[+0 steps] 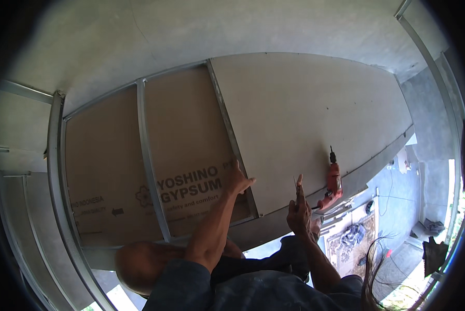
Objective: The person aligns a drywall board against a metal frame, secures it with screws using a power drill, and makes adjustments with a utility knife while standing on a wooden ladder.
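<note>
My left hand [238, 180] rests at the metal stud [225, 111] along the board's left edge. Its index finger points up the stud and its thumb stretches right, with nothing visible held. Just right of it, my right hand [299, 211] is raised over the lower edge of the pale gypsum board [294, 114]. A thin pointed thing [295, 181] sticks up from its fingers; its kind cannot be made out. One finger of that hand points upward. Beside it on the board lies a red power drill [334, 185], its black chuck and bit pointing away from me.
Brown printed gypsum board [185, 140] shows between metal studs [148, 150] on the left. A grey wall [217, 31] borders the far side. Past the board's right edge, the floor lies far below, with cloth [352, 236] on a patterned mat. A metal post [56, 171] stands left.
</note>
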### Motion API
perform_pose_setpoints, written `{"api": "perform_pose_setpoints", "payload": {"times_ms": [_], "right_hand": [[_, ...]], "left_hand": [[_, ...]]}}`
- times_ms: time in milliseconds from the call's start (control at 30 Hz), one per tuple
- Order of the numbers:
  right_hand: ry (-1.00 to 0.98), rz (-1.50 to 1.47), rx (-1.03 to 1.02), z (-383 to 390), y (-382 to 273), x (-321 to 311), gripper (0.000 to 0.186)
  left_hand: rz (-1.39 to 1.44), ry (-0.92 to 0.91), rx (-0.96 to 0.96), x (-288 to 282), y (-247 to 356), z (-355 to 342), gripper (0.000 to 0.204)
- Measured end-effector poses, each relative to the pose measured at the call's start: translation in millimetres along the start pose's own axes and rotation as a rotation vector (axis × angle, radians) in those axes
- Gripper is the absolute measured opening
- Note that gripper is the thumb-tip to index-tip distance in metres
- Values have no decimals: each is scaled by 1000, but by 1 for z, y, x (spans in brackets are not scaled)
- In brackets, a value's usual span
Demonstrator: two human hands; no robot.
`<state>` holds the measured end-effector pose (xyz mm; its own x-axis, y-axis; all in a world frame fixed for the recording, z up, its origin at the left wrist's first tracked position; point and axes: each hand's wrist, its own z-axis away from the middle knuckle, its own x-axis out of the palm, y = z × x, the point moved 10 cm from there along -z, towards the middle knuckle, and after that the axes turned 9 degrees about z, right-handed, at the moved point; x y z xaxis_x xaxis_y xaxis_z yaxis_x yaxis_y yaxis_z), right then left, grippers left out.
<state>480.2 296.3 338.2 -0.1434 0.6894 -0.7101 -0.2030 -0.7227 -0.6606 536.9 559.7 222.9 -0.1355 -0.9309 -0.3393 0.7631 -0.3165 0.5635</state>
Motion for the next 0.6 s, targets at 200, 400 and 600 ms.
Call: {"api": "perform_pose_setpoints", "payload": {"times_ms": [200,400,600], "right_hand": [[237,77,-290,-22,18,6,69],[-5,101,4,-47,76,46,81],[80,79,-15,-57,80,51,71]], "left_hand": [[-91,226,208,12,-4,-16,104],[-410,609,204,14,-10,11,88],[-302,284,71,26,-5,15,75]]}}
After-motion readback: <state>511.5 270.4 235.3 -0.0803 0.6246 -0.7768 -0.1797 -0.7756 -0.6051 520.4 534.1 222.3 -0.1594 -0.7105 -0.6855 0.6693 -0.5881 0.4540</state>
